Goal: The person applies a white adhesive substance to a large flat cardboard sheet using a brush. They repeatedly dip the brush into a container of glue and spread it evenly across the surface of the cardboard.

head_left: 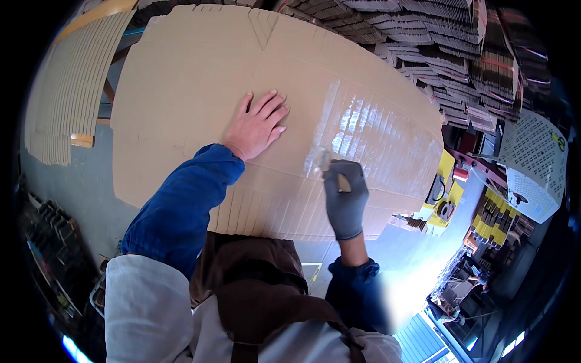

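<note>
A large brown cardboard sheet [187, 72] lies flat in front of me. My left hand [257, 126], bare, rests on its middle with the fingers spread. In a grey glove, my right hand [347, 196] is closed round a brush [322, 160]. The brush head looks pale and slightly blurred, and its end meets the sheet; a bit of light handle shows between my fingers. A shiny wet coating [363, 130], whitish in streaks, covers the right part of the cardboard, just beyond the brush. Most of the handle is hidden by the glove.
A stack of cardboard sheets [72, 91] stands at the far left. Bundled flattened cardboard [423, 36] is piled at the back right. To the right are a white perforated bin [532, 163] and a roll of dark tape [446, 210] on a yellow surface.
</note>
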`<state>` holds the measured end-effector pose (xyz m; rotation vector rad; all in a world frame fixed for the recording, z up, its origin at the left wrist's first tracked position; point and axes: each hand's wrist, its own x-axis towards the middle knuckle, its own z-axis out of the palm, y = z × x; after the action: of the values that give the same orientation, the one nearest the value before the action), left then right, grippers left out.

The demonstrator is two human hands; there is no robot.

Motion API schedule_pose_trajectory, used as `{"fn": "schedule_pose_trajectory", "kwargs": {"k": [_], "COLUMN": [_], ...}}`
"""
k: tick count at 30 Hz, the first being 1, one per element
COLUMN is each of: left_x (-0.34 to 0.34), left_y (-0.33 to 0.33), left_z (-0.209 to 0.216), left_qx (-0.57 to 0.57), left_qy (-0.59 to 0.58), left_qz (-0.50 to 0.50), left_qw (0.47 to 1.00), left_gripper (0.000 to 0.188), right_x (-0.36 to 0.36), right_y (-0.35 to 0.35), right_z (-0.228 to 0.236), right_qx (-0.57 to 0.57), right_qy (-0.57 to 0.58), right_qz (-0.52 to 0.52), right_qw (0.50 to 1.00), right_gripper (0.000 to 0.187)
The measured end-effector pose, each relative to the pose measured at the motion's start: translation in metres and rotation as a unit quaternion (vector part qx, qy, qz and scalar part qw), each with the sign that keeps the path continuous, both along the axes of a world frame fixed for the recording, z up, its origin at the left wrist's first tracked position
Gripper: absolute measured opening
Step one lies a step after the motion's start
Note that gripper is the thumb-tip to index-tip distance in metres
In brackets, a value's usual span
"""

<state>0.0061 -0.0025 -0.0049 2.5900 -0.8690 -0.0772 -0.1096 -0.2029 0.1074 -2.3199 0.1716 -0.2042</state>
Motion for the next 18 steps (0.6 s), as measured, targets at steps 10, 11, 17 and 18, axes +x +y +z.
{"fn": "schedule_pose_trajectory", "kwargs": {"k": [10,11,17,18], "left_x": [0.002,0.001,0.000,0.000], "left_y": [-0.002,-0.002,-0.001,0.000], "left_z": [-0.002,-0.001,-0.002,0.000], "left_qx": [0.004,0.006,0.006,0.007], "left_qy": [-0.013,-0.013,-0.013,-0.010], "left_qz": [-0.001,-0.001,-0.001,0.000], "left_qw": [1.000,1.000,1.000,1.000], "left_gripper": [0.045,0.046,0.045,0.045], "right_x": [-0.023,-0.026,-0.025,-0.024], "right_y": [0.021,0.015,0.015,0.019], "right_z": [0.000,-0.004,0.010,0.011], "right_qx": [0.011,-0.028,-0.011,0.000], "right_qy": [0.018,0.034,0.020,0.016], "right_qz": [0.001,0.010,-0.015,-0.004], "right_qw": [1.000,0.999,1.000,1.000], "right_gripper": [0.020,0.021,0.019,0.019]}}
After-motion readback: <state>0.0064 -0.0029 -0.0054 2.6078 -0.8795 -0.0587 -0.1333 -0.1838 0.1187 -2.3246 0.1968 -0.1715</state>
